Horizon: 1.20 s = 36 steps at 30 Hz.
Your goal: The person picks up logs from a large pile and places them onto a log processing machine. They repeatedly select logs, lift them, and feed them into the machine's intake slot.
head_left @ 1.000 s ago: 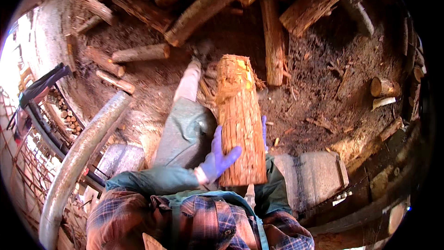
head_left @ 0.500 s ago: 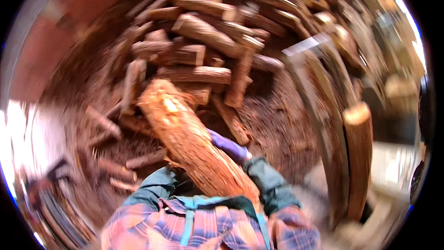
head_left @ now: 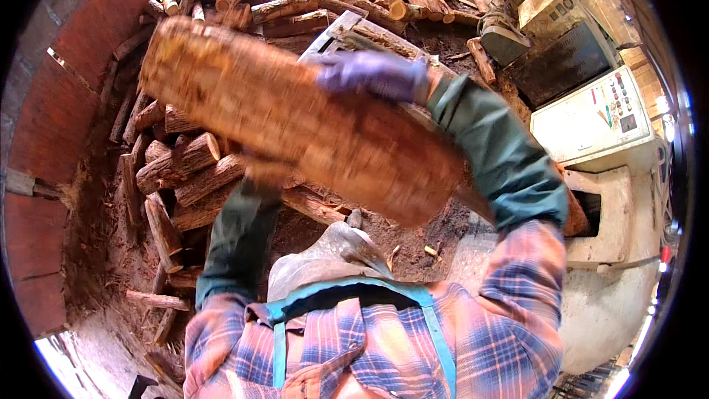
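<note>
Brown dirt floor (head_left: 413,251), red-brown boards (head_left: 88,125) along the left side, heap of cut wood (head_left: 181,166) stacked loosely beyond. The thick log (head_left: 288,114) is aloft before the chest, slanting from far left to near right, its outline blurred. Right hand (head_left: 373,75), purple-gloved, lies over the log's far edge, holding it; left sleeve (head_left: 240,225) runs in under the near side, where the left hand is hidden, so its grip cannot be told. Risks, as judged: the log looks heavy and its surface flaky, so bark shearing under the glove could let it slip, probably onto the grey cloth-covered knee (head_left: 317,251) below. A lopsided hold could also let the far-left end dip and twist the wrists. Swinging the log might strike the pale-edged frame (head_left: 325,37) near the right hand, pinching fingers. Containers: pale housing (head_left: 619,196) at right has a dark opening (head_left: 587,214); contents unreadable in shadow. Interior of the control cabinet (head_left: 572,125) not visible.
</note>
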Each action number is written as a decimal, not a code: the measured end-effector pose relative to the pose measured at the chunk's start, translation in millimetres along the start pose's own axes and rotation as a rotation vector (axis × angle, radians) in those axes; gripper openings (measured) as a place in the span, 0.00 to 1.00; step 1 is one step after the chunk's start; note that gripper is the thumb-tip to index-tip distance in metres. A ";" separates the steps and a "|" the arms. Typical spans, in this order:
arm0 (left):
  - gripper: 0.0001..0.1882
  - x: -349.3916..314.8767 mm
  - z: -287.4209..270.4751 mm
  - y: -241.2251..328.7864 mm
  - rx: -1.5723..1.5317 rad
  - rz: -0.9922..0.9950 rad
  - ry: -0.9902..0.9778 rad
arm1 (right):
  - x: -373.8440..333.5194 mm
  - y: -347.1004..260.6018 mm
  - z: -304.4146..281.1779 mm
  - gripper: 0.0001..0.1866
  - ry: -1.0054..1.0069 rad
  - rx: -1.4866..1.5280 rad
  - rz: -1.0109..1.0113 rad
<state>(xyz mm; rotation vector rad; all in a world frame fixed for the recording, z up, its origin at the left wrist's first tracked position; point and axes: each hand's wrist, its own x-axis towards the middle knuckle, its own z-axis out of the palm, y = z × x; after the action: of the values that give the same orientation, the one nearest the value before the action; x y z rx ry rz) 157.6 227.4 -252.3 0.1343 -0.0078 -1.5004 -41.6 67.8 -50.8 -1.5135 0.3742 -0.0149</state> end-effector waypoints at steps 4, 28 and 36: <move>0.29 100.8 51.1 -60.7 -0.071 -0.017 -0.199 | -19.8 -69.6 -79.6 0.35 0.252 -0.803 0.042; 0.14 318.7 114.2 -9.3 1.395 0.297 -0.423 | -22.9 112.9 -74.0 0.08 1.383 -0.683 -0.617; 0.14 364.6 110.2 -30.7 2.444 0.765 -0.840 | -197.4 254.8 -76.4 0.18 1.190 -0.787 0.417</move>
<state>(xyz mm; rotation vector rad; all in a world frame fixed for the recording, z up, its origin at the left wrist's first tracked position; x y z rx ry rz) 143.6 -146.4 -174.2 1.1987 -2.2400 0.0950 -303.1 58.6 -254.0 -2.0297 1.8032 -0.5038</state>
